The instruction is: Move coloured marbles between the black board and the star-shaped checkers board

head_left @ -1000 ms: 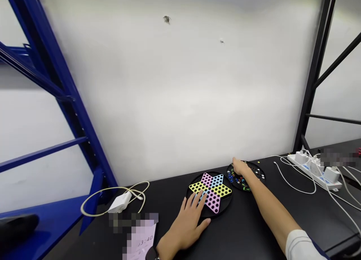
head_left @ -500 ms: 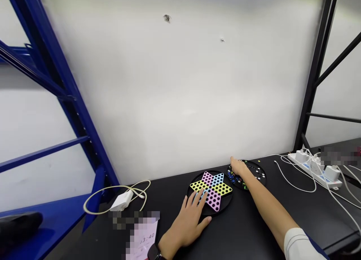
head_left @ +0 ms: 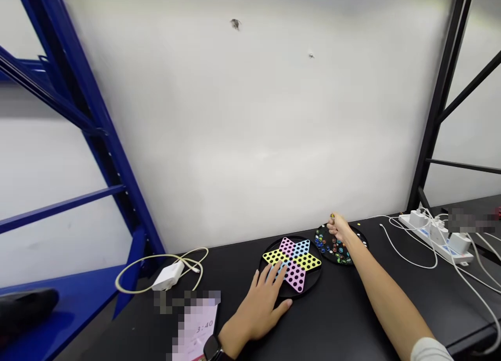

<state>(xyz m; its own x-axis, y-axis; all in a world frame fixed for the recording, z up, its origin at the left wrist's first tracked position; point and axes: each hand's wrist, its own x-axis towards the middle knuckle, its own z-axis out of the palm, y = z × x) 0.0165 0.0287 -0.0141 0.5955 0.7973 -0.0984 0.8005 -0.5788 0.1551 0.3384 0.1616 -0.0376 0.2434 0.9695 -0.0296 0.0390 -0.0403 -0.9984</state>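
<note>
A star-shaped Chinese checkers board [head_left: 299, 278] in pink, yellow and blue, with dark holes, lies in a round black tray. My left hand [head_left: 260, 303] is spread flat, its fingertips resting over the near left part of the board. To the right, a round black tray [head_left: 326, 257] holds many loose coloured glass marbles [head_left: 340, 252]. Above that tray's far side, my right hand [head_left: 338, 227] is closed in a pinch, with a small yellowish marble [head_left: 332, 215] showing at the fingertips.
A phone [head_left: 199, 327] lies left of my left wrist on the black table [head_left: 329, 319]. Farther left sits a white charger [head_left: 168, 276] with a looped cable. A power strip [head_left: 438, 237] with plugs and trailing white cables stands right. The white wall [head_left: 254, 142] rises behind.
My right hand has lifted and turned from the marble tray, moving slightly right, and a marble now shows in its fingertips. More marbles are uncovered. My left hand stays on the board.
</note>
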